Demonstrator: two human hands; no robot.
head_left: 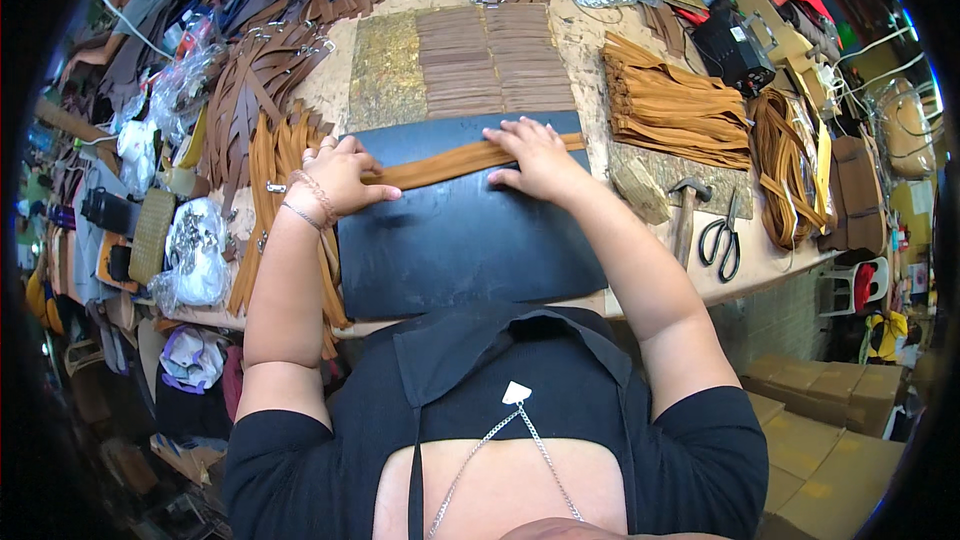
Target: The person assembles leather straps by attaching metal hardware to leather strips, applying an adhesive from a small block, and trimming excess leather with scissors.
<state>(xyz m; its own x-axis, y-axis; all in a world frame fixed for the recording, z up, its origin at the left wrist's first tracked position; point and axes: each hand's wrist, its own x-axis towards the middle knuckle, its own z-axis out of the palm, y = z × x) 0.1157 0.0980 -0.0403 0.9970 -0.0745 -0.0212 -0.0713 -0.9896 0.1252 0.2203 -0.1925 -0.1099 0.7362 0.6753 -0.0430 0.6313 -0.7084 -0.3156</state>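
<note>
A tan zipper tape point(430, 169) lies stretched from left to right across a black board point(470, 240) in front of me. My left hand point(345, 178) rests on its left end, thumb stretched out toward the middle. Toward the other end, my right hand point(535, 156) presses flat on the tape with its fingers spread. Beside my left forearm hang more tan zippers point(265, 170), some with metal pulls. Just beyond the board, brown strips point(485, 60) are laid in neat rows on a mottled sheet point(385, 70).
To the right are a stack of tan zippers point(670, 100), a hammer point(686, 220), black-handled scissors point(722, 240) and a wooden block point(640, 190). A coiled zipper bundle point(790, 170) lies further right. Brown straps point(255, 90) and plastic bags point(195, 250) crowd the left. Another person point(145, 15) sits far left.
</note>
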